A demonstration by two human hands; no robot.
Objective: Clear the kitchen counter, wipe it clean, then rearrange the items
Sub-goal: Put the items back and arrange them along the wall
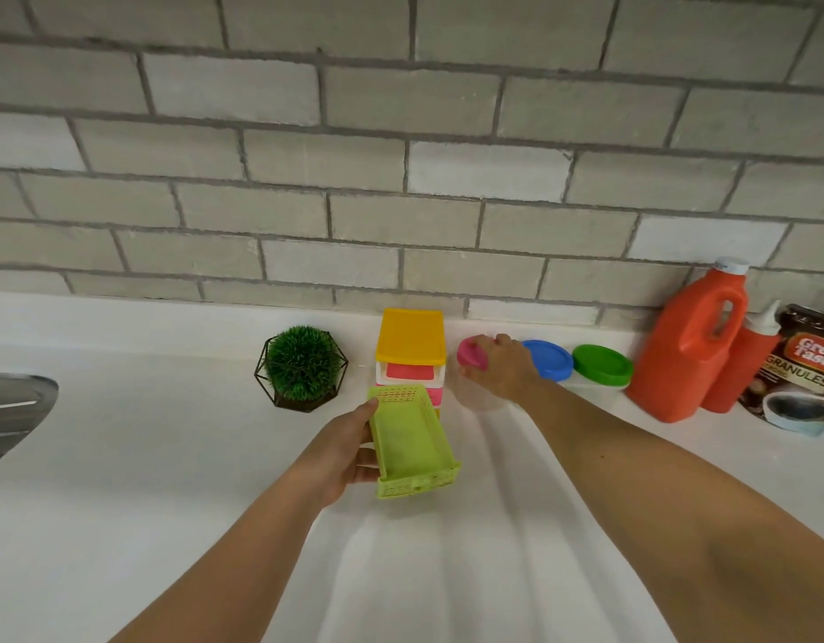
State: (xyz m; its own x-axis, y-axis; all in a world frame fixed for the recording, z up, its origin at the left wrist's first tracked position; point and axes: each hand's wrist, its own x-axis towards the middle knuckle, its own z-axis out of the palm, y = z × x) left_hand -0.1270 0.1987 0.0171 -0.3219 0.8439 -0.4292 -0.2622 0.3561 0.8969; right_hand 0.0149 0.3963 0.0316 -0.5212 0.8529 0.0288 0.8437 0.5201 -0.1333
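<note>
on the white kitchen counter [169, 457], the left hand [345, 450] grips a lime-green perforated drawer [412, 440] by its left wall, thumb along the top edge and fingers curled beneath. the drawer's knobbed front faces the person and its far end meets the front of a small plastic drawer organizer [411, 336] with a yellow top and a pink drawer; whether it is still seated in its slot cannot be told. the right hand [498, 368] holds a clear container with a pink lid [470, 352], fingers curled over the lid, just right of the organizer. beside it stand a blue-lidded container [551, 359] and a green-lidded container [602, 366], then an orange jug [693, 345], an orange squeeze bottle [744, 364] and a coffee granules pouch [804, 378]. left of the organizer sits a faux plant in a wire holder [303, 366]. a sink edge [11, 410] shows at far left, below the grey brick wall [401, 155].
</note>
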